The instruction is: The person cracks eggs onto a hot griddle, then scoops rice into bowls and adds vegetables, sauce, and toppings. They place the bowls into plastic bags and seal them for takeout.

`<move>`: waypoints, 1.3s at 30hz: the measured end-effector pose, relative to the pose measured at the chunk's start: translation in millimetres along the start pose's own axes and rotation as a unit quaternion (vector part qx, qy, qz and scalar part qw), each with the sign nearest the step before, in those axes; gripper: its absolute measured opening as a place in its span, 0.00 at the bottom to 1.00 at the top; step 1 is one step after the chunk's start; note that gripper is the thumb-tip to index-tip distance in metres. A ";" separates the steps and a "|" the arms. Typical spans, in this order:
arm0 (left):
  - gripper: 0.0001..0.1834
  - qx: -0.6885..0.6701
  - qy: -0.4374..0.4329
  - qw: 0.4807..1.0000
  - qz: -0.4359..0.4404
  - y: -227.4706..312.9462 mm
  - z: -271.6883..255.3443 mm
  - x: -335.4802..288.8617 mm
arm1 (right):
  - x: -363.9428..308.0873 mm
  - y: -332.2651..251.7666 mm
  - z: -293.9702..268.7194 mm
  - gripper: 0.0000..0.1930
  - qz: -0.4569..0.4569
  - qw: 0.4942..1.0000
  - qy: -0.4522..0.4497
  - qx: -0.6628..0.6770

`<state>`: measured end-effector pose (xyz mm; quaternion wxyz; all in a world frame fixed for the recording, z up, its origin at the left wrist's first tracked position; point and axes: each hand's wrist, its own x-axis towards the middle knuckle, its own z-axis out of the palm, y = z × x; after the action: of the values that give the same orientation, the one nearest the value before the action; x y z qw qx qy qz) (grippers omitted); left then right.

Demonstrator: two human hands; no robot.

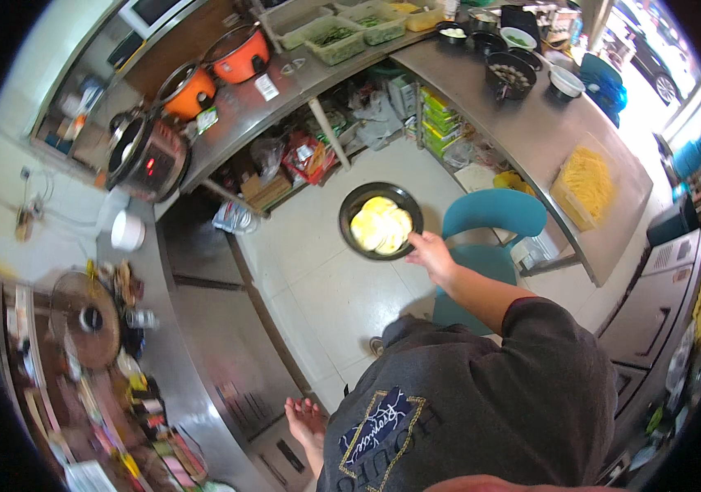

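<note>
Out in front of me, over the floor, my right hand (432, 256) grips the near right rim of a round black bowl (349, 232). Inside it lie pale yellow and white rounded pieces of food (381, 225), too bright to make out exactly. My left hand (306, 423) hangs low at my left side with its fingers apart and nothing in it. The closest thing to that hand is the steel-fronted counter (227, 328). A teal chair (494, 215) stands just beyond my right forearm.
Orange cookers (236, 54) and a pressure cooker (150, 156) stand on the left-hand steel counter. Plastic tubs of greens (333, 41) line the back. On the right table (498, 123) are a black pan (508, 78) and a tub of yellow noodles (584, 184). A fan (86, 320) sits at left.
</note>
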<state>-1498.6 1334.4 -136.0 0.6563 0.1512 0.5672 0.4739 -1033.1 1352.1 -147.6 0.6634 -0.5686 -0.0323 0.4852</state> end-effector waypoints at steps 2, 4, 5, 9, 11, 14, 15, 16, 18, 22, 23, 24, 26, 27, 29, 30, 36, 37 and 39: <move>0.24 0.036 -0.011 0.999 0.014 32.5 44.6 43.5 | 24.1 -21.3 -2.3 0.12 -0.032 0.994 0.089 0.056; 0.25 0.071 -0.067 0.995 0.008 63.2 94.4 81.5 | 49.6 -46.0 -10.1 0.10 -0.042 0.978 0.183 0.090; 0.25 0.084 -0.049 0.995 0.034 70.5 121.1 98.2 | 65.6 -59.5 -15.1 0.09 -0.071 0.970 0.208 0.103; 0.25 0.118 -0.121 0.986 0.013 82.9 221.7 162.2 | 162.4 -123.5 -50.4 0.12 -0.131 0.950 0.260 0.115; 0.25 0.130 -0.155 0.979 -0.008 73.9 272.5 191.3 | 235.6 -160.7 -70.3 0.11 -0.134 0.943 0.280 0.121; 0.26 0.142 -0.176 0.974 -0.025 55.4 356.7 230.8 | 357.8 -214.4 -98.8 0.09 -0.182 0.926 0.300 0.138; 0.26 0.148 -0.158 0.975 -0.042 47.8 387.6 241.1 | 397.2 -234.3 -109.2 0.09 -0.177 0.925 0.313 0.125; 0.26 0.157 -0.111 0.979 -0.065 40.5 418.9 250.4 | 432.4 -246.0 -114.3 0.09 -0.168 0.923 0.324 0.120; 0.26 0.183 -0.154 0.966 -0.093 31.1 483.5 265.9 | 493.9 -277.0 -125.1 0.10 -0.152 0.919 0.342 0.122; 0.28 0.260 -0.234 0.932 -0.096 33.9 598.2 288.3 | 558.1 -314.7 -131.5 0.17 -0.090 0.933 0.339 0.080; 0.28 0.263 -0.266 0.924 -0.078 35.2 620.9 291.2 | 562.9 -320.8 -137.4 0.18 -0.059 0.938 0.335 0.058; 0.28 0.268 -0.272 0.921 -0.071 36.1 642.6 294.9 | 565.0 -324.9 -145.6 0.20 -0.024 0.942 0.332 0.039; 0.28 0.301 -0.248 0.916 -0.096 33.7 679.1 303.6 | 568.4 -333.9 -170.9 0.24 -0.036 0.942 0.325 0.071; 0.28 0.308 -0.219 0.921 -0.095 29.9 693.4 305.4 | 569.8 -340.5 -191.6 0.23 -0.069 0.919 0.387 0.043; 0.28 0.325 -0.234 0.907 -0.128 20.9 718.1 310.4 | 578.9 -358.8 -238.0 0.22 -0.138 0.862 0.489 0.003; 0.28 0.340 -0.189 0.911 -0.137 16.7 728.3 312.3 | 593.4 -372.6 -257.7 0.21 -0.224 0.812 0.538 0.037; 0.25 0.383 -0.276 0.865 -0.172 -3.1 773.4 321.1 | 630.2 -435.8 -346.5 0.18 -0.109 0.804 0.502 0.300; 0.25 0.395 -0.256 0.866 -0.167 -4.1 778.5 321.6 | 629.9 -440.6 -346.9 0.17 -0.099 0.795 0.518 0.300; 0.24 0.404 -0.279 0.855 -0.169 -6.1 787.8 322.6 | 621.4 -442.0 -333.0 0.15 -0.121 0.770 0.556 0.290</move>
<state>-826.3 1854.5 -89.6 0.7383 0.4304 0.5188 0.0227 -239.3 1586.2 -233.5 0.7520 -0.5114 0.4156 -0.0140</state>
